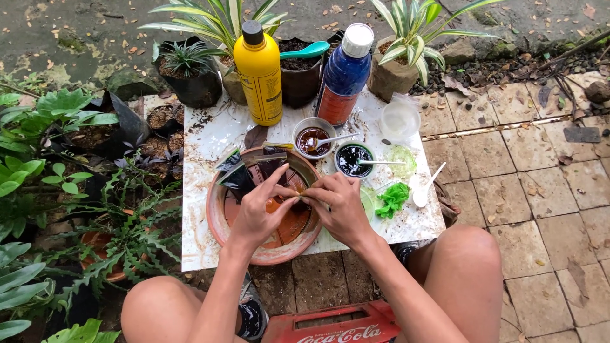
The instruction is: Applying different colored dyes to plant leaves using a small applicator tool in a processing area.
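My left hand point(259, 208) and my right hand point(340, 204) meet over a shallow terracotta dish point(219, 219) that holds brown liquid. Between the fingers of both hands I pinch a small dark piece, too small to name. Several dark leaf-like pieces point(238, 173) lie in the dish at its far left rim. The dish sits on a white board point(203, 244) stained with soil.
On the board stand a yellow bottle point(259, 73), a blue bottle point(344, 75), a cup of brown liquid point(312, 140) and a cup of dark liquid point(353, 159), each with a spoon. A green shredded clump point(392, 199) lies to the right. Potted plants point(190, 67) line the back and left.
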